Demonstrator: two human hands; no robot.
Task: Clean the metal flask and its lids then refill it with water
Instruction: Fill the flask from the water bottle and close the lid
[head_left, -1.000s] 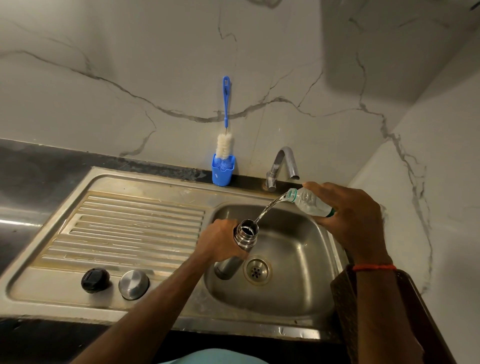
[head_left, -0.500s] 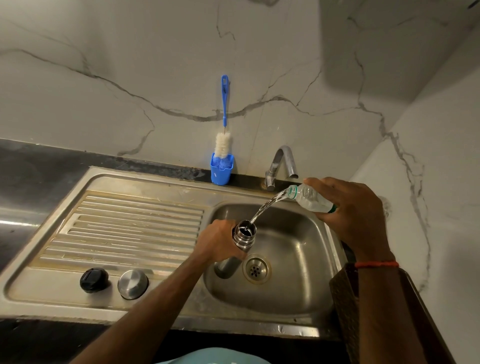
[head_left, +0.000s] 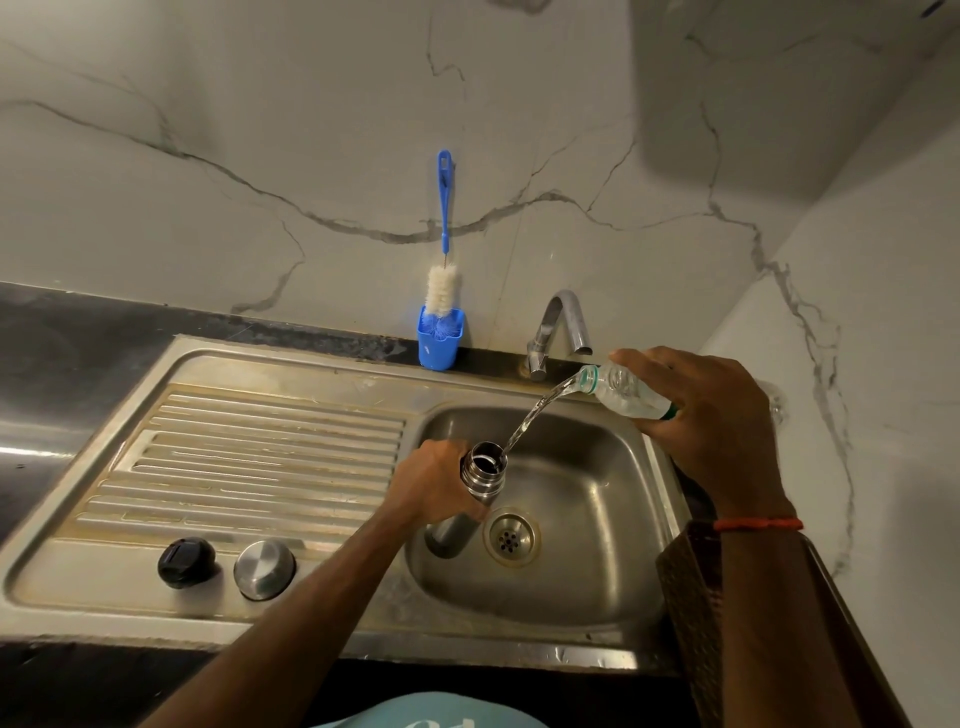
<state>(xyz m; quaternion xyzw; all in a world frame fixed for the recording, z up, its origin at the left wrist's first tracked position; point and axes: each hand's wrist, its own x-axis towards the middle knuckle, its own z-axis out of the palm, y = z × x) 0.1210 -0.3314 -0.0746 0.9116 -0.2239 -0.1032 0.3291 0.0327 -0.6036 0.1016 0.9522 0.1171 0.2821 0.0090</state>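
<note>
From the head view, the person's left hand (head_left: 434, 486) is gripping the metal flask (head_left: 480, 480) around its upper body, fingers curled round it just below the threaded neck. The flask is sitting inside the sink basin (head_left: 597, 582), mouth open and facing up, its lower end just left of the drain (head_left: 511, 538); I cannot tell whether the base is touching the basin floor.

The right hand (head_left: 711, 415) is holding a clear plastic bottle (head_left: 623, 392), fingers wrapped round its body, above the right rim of the basin. The bottle is tipping down to the left with its neck pointing at the flask. A thin stream of water (head_left: 530, 421) is arcing from the bottle's mouth and falling into the flask's opening. A red thread (head_left: 758, 524) is circling the right wrist.

On the ribbed draining board (head_left: 249, 457) to the left, the black lid (head_left: 186, 562) and the steel lid (head_left: 264, 569) are lying side by side near the front edge, close together and well apart from the flask.

At the back, a bottle brush (head_left: 442, 280) is standing upright in a blue holder (head_left: 439, 345) against the marble wall, with the tap (head_left: 558, 327) to its right. The dark desk (head_left: 62, 338) is running along the left of the sink.
</note>
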